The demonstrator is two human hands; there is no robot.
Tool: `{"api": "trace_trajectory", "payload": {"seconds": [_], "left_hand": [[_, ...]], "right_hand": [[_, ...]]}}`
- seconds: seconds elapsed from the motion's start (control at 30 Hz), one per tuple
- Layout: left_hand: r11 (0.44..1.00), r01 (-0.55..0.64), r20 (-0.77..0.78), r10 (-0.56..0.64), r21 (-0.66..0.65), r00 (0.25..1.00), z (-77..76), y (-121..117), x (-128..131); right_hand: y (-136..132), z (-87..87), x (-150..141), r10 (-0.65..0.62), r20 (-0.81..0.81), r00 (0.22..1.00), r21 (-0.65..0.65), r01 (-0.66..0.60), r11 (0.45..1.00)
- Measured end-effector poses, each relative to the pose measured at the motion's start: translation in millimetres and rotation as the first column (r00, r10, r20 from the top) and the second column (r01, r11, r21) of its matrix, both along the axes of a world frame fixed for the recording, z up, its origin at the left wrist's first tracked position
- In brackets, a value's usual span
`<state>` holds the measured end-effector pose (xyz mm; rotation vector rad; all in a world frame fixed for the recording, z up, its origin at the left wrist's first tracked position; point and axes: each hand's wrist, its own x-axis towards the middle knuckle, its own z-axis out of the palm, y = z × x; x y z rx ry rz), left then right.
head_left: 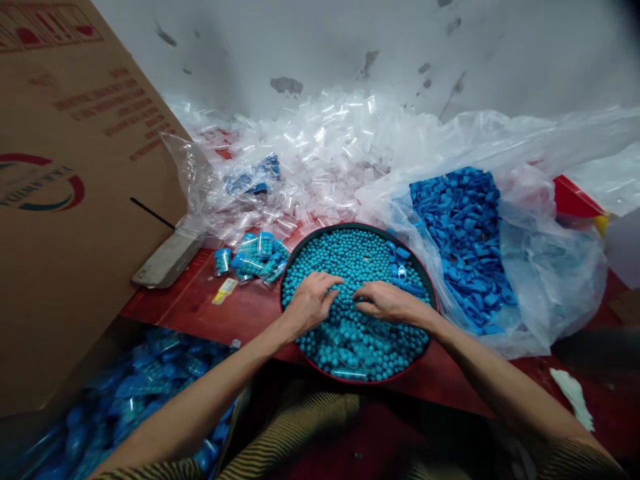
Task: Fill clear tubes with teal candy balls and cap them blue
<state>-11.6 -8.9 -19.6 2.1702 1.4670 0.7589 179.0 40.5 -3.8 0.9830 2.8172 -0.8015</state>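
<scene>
Over the round tray (pixel 434 293) on the red surface (pixel 185 310), both hands reached in among the turquoise beads (pixel 327 250) that filled it. The left hand (pixel 313 298) had an open grip, its thumb and fingers spread apart above the beads. The right hand (pixel 384 301) faced it, fingers bent inward, the two hands apart; whether its grip was closed on anything could not be told.

Clear plastic (pixel 345 357) lay over the beads at the tray's near side, and loose blue pieces (pixel 400 260) sat inside its far right part. Just left of the tray were small bead-filled containers (pixel 260 253) with a yellow packet (pixel 225 291) near them. To the right, a clear bag (pixel 550 267) lay open around a pile of blue parts (pixel 463 233). Behind the tray spread a heap of clear plastic pieces (pixel 325 153); a large cardboard box (pixel 75 253) stood at the left.
</scene>
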Motion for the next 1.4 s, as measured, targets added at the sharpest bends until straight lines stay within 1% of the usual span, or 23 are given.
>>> {"api": "trace_trajectory", "payload": {"seconds": [0.1,0.17,0.23,0.3,0.4,0.47,0.53,0.6,0.67,0.77,0.83,0.87,0.9,0.97,1.03,1.07,1.13,1.2,1.23,1.27,1.3,1.33,1.4], "left_hand": [[0.993,0.083,-0.042,-0.087,-0.083,0.995,-4.7,1.9,9.2],[0.989,0.103,-0.048,-0.109,-0.105,0.993,-8.9,7.6,14.1],[0.986,0.117,-0.013,-0.12,-0.117,0.993,-13.3,15.2,19.9],[0.982,0.133,0.067,-0.125,-0.136,0.99,-16.5,23.2,26.7],[0.962,0.161,0.25,-0.103,-0.221,0.963,-16.6,32.9,36.6],[0.918,0.218,0.405,-0.07,-0.333,0.912,-13.8,37.0,41.7],[0.851,0.284,0.54,-0.001,-0.441,0.842,-10.1,39.6,45.4],[0.789,0.321,0.619,0.094,-0.524,0.779,-6.4,41.3,47.8],[0.741,0.347,0.665,0.176,-0.575,0.726,-2.6,42.2,49.5],[0.681,0.424,0.73,0.242,-0.597,0.64,3.2,41.6,51.0],[0.655,0.454,0.75,0.275,-0.604,0.602,6.8,40.1,51.9],[0.647,0.459,0.753,0.293,-0.61,0.589,8.3,39.2,52.4],[0.643,0.456,0.754,0.312,-0.615,0.578,9.3,38.3,53.0],[0.644,0.436,0.745,0.341,-0.629,0.573,10.2,36.9,54.1],[0.636,0.412,0.721,0.352,-0.652,0.597,9.8,36.1,54.5],[0.633,0.397,0.703,0.351,-0.665,0.619,9.3,36.0,54.1],[0.632,0.355,0.661,0.348,-0.689,0.665,8.3,36.5,51.5],[0.65,0.289,0.62,0.361,-0.703,0.696,7.8,37.7,46.2],[0.658,0.255,0.603,0.377,-0.708,0.703,7.6,38.5,42.9],[0.663,0.227,0.591,0.395,-0.713,0.703,7.4,39.3,39.3],[0.663,0.208,0.583,0.413,-0.719,0.7,7.1,40.0,35.9],[0.66,0.2,0.58,0.427,-0.725,0.694,6.6,40.6,33.1],[0.645,0.208,0.582,0.443,-0.735,0.682,5.0,41.2,29.8]], "right_hand": [[9.2,-0.4,5.9,-0.072,-0.079,0.994,-0.128,0.062,0.99],[14.4,-0.4,11.7,-0.17,-0.122,0.978,-0.234,0.138,0.962],[18.3,-0.9,16.8,-0.282,-0.134,0.95,-0.358,0.218,0.908],[21.5,-1.9,20.1,-0.377,-0.15,0.914,-0.47,0.269,0.841],[25.8,-3.1,21.6,-0.493,-0.244,0.835,-0.59,0.275,0.759],[27.9,-2.7,21.7,-0.575,-0.305,0.759,-0.658,0.268,0.703],[28.7,-1.1,22.6,-0.639,-0.344,0.688,-0.703,0.263,0.661],[27.8,1.3,25.3,-0.665,-0.382,0.642,-0.723,0.239,0.648],[25.4,3.1,29.9,-0.642,-0.436,0.631,-0.724,0.178,0.667],[19.5,2.8,36.8,-0.551,-0.493,0.673,-0.693,0.078,0.716],[14.4,0.5,38.3,-0.501,-0.505,0.703,-0.647,0.076,0.759],[11.8,-0.9,37.8,-0.479,-0.52,0.707,-0.599,0.098,0.795],[9.4,-2.5,36.5,-0.452,-0.545,0.706,-0.527,0.131,0.84],[5.4,-5.6,33.3,-0.369,-0.597,0.713,-0.34,0.192,0.921],[3.3,-8.1,31.6,-0.291,-0.601,0.745,-0.191,0.219,0.957],[3.0,-8.9,32.2,-0.27,-0.582,0.767,-0.158,0.219,0.963],[3.9,-8.8,37.1,-0.241,-0.518,0.821,-0.147,0.192,0.97],[7.7,-5.5,46.2,-0.213,-0.425,0.88,-0.127,0.175,0.976],[11.0,-2.9,51.6,-0.217,-0.371,0.903,-0.095,0.196,0.976],[15.5,0.1,56.9,-0.247,-0.311,0.918,-0.045,0.245,0.968],[21.0,3.0,61.5,-0.307,-0.243,0.92,0.019,0.321,0.947],[27.5,5.3,64.9,-0.394,-0.166,0.904,0.091,0.412,0.907],[41.9,7.0,67.1,-0.557,-0.019,0.83,0.209,0.548,0.81]]}}
